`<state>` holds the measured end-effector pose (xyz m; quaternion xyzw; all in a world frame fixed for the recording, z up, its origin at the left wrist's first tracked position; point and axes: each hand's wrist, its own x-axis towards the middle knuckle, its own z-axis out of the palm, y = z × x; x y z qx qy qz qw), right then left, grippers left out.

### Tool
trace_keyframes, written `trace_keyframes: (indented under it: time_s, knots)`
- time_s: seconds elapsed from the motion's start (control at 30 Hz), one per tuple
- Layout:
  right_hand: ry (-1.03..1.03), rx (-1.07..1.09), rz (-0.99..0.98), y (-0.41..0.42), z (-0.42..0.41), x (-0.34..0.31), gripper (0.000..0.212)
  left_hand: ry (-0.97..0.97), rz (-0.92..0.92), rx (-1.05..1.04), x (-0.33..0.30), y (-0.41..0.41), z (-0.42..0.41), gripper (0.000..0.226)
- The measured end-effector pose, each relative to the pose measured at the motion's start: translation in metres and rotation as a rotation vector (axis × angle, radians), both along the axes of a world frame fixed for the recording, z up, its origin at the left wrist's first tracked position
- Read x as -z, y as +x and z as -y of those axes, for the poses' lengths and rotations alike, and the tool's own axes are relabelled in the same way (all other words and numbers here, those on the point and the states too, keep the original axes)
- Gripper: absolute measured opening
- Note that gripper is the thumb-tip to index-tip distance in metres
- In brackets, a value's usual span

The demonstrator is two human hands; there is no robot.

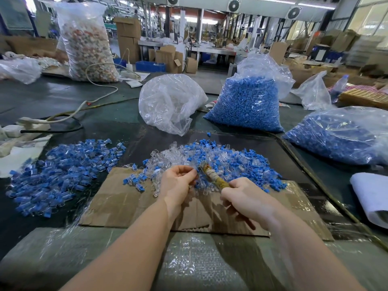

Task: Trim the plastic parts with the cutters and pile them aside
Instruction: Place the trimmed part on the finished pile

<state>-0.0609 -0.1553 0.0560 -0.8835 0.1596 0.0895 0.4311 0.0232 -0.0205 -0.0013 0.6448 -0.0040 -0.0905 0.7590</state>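
Observation:
My left hand (pixel 177 179) pinches a small clear plastic part (pixel 194 169) at its fingertips. My right hand (pixel 245 196) grips the worn, tape-wrapped cutters (pixel 212 175), whose tip points up-left at that part. Both hands hover over a mixed heap of blue and clear plastic parts (pixel 220 162) lying on a flat cardboard sheet (pixel 117 198). A separate pile of blue and clear parts (pixel 60 175) spreads over the dark table to the left.
A clear bag (pixel 168 101) stands behind the heap, with a full bag of blue parts (pixel 247 106) beside it and another bag of blue parts (pixel 344 135) at the right. Cables and a power strip (pixel 33 121) lie far left. A white foam roll (pixel 369 196) sits at the right edge.

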Motion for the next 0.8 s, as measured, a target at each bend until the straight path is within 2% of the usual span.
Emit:
trace_keyframes:
  time_s: [0.07, 0.17, 0.4, 0.6, 0.8]
  knots:
    - [0.129, -0.006, -0.037, -0.003, -0.002, -0.003, 0.008, 0.020, 0.005, -0.006, -0.004, 0.001, -0.001, 0.004]
    - [0.198, -0.034, -0.081, -0.004, -0.002, -0.007, 0.011, 0.034, 0.002, -0.023, -0.008, 0.003, -0.002, 0.002]
    - [0.219, -0.106, -0.106, -0.006, -0.003, -0.015, 0.017, 0.085, -0.008, -0.069, -0.013, 0.005, -0.005, 0.006]
    - [0.210, -0.144, -0.121, -0.005, -0.004, -0.019, 0.015, 0.101, -0.030, -0.079, -0.016, 0.005, -0.004, 0.005]
    - [0.178, -0.158, -0.136, -0.004, -0.006, -0.020, 0.016, 0.064, -0.077, -0.075, -0.018, 0.004, -0.004, 0.004]
